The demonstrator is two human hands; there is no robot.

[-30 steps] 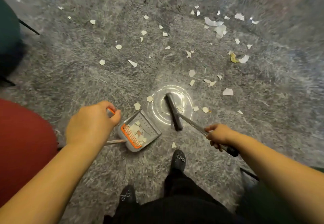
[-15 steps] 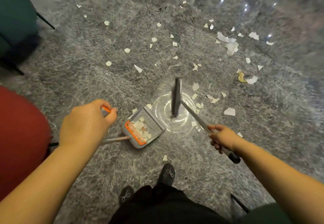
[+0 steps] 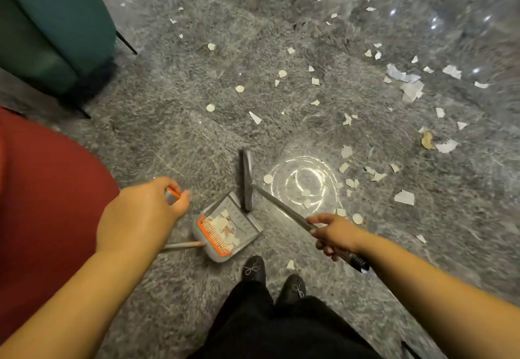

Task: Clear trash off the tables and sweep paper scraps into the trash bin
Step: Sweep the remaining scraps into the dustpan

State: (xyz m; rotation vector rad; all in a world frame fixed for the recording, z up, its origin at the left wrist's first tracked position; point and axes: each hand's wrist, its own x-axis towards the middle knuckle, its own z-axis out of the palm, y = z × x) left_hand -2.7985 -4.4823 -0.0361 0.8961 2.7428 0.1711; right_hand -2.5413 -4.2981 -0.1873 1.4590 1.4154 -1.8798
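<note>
At frame centre, the left hand is gripping what is probably the dustpan handle; the right hand is gripping the broom.

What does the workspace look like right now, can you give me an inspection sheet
Surface: grey speckled floor, glossy, with a bright light reflection.
Job's things: dustpan holds some paper scraps; broom head sits at the pan's mouth.
Clutter: paper scraps scattered widely, mostly ahead and right.
Grippers: left hand grips the dustpan handle; right hand grips the broom handle.
Cables: nothing seen.
Surroundings: red seat at left, green chair upper left.
</note>
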